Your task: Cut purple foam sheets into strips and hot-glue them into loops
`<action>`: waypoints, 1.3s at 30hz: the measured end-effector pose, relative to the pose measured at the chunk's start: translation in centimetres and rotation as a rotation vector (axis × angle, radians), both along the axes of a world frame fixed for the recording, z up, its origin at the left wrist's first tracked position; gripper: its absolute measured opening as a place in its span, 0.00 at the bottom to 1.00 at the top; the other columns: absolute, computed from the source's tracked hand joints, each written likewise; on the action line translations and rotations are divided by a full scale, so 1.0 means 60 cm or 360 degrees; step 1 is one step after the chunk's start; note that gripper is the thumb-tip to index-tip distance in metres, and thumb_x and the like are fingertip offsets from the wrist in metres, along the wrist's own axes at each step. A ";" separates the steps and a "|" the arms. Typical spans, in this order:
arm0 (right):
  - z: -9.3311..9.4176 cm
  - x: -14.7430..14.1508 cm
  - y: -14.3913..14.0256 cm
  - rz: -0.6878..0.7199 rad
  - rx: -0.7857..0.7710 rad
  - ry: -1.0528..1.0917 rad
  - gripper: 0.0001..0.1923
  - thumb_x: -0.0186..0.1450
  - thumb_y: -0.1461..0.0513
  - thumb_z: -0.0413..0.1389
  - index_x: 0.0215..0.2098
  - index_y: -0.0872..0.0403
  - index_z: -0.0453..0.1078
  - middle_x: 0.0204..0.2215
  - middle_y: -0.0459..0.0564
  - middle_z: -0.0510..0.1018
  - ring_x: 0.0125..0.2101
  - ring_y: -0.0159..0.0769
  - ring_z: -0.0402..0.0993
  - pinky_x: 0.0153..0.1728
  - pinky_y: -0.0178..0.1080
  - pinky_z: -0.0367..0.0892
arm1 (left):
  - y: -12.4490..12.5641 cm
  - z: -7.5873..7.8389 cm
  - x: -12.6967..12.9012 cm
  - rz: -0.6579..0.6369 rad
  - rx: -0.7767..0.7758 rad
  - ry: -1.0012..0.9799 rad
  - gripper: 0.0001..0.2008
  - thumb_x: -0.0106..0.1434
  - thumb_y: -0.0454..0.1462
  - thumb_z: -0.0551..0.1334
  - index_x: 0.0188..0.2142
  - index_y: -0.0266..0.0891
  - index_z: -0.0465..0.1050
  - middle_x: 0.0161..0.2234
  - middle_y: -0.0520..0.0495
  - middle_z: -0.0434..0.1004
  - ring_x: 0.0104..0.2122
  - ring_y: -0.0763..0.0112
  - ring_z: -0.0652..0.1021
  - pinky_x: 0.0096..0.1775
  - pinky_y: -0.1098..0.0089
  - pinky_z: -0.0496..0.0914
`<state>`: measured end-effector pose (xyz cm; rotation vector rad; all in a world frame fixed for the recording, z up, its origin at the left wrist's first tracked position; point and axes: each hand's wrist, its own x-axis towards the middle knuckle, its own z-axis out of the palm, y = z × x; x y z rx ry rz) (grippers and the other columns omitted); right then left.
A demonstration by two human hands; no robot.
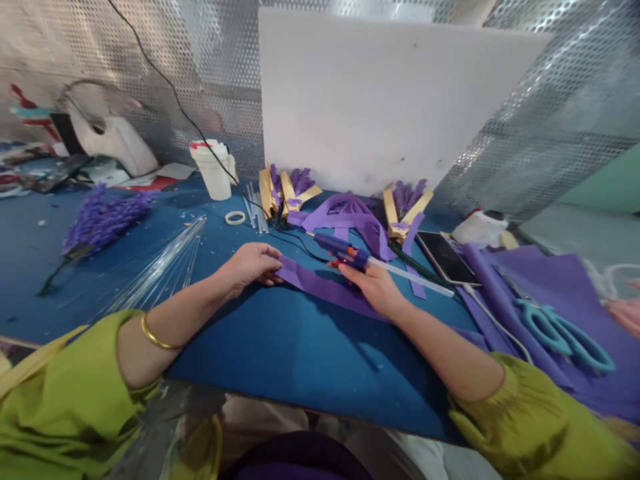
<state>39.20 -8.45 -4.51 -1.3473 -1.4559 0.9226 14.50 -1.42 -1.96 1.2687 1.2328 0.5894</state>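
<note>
Between the fingers of my left hand (257,265) is the end of a purple ribbon strip (320,287). The strip runs right across the blue table and passes under my right wrist. My right hand (373,283) is closed round a blue hot glue gun (343,250), whose nozzle points left, above the strip. A clear glue stick (413,275) juts from the back of the gun, and a small red light glows on its body. Behind the gun lies a heap of looped purple ribbon (367,223). Part of the gun's grip is hidden by my fingers.
Small lavender bouquets in tan wrapping (287,193) stand behind, with another bouquet (404,207) to the right. Teal scissors (563,330) rest on purple fabric beside a phone (447,257). Leftward are loose lavender (103,223), clear strands (165,267), a white cup (214,170) and a tape ring (235,218).
</note>
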 end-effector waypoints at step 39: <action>-0.006 -0.005 0.013 -0.0139 -0.0262 0.0704 0.17 0.53 0.64 0.66 0.41 0.54 0.74 0.34 0.48 0.82 0.32 0.32 0.78 0.36 0.35 0.73 | 0.006 -0.014 -0.012 -0.0282 0.0060 0.0020 0.20 0.47 0.44 0.73 0.36 0.37 0.73 0.28 0.47 0.81 0.29 0.65 0.82 0.27 0.73 0.71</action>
